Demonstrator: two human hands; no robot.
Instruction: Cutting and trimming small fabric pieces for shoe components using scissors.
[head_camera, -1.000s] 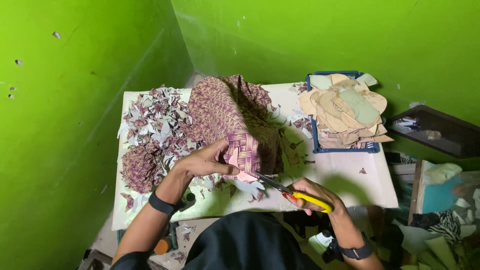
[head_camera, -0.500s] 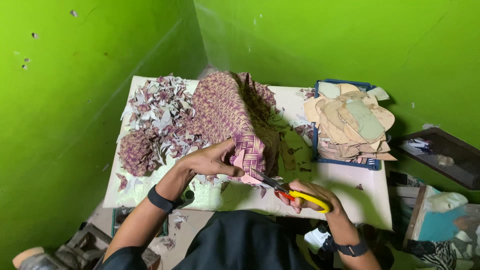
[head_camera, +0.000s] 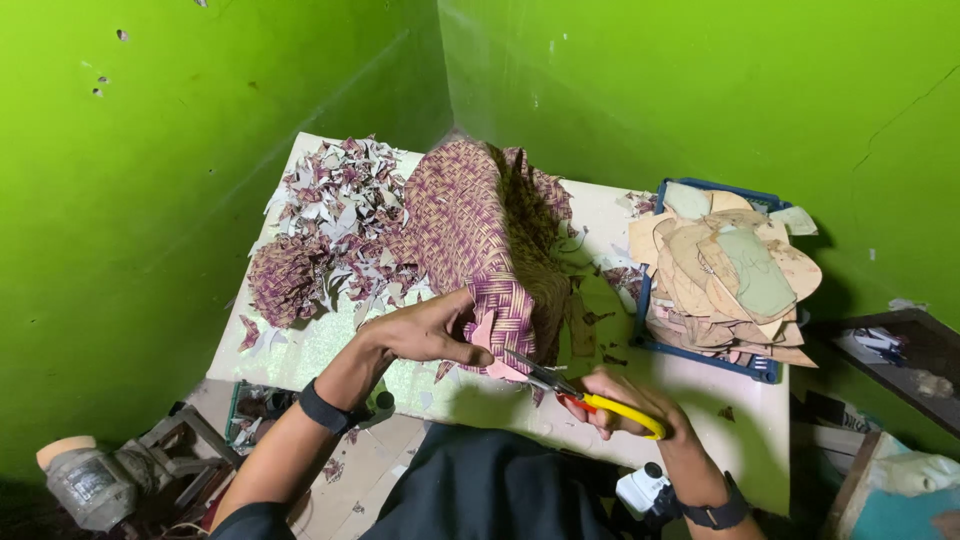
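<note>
This is a small craft workshop tucked into a corner of bright green walls (head_camera: 200, 150). A white bench (head_camera: 740, 440) carries a bundle of purple woven cloth (head_camera: 470, 220), with a heap of cut scraps (head_camera: 330, 210) on its far left. On the right, a blue tray (head_camera: 700, 350) holds a stack of flat cut-out shapes (head_camera: 725, 270). Yellow-handled scissors (head_camera: 590, 395) are at work near the bench's near edge, and more scraps and clutter lie on the floor (head_camera: 370, 470) below.

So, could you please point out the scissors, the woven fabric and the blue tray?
scissors (head_camera: 600, 400), head view, yellow handle
woven fabric (head_camera: 465, 215), head view, top of the pile
blue tray (head_camera: 700, 356), head view, near rim
</note>
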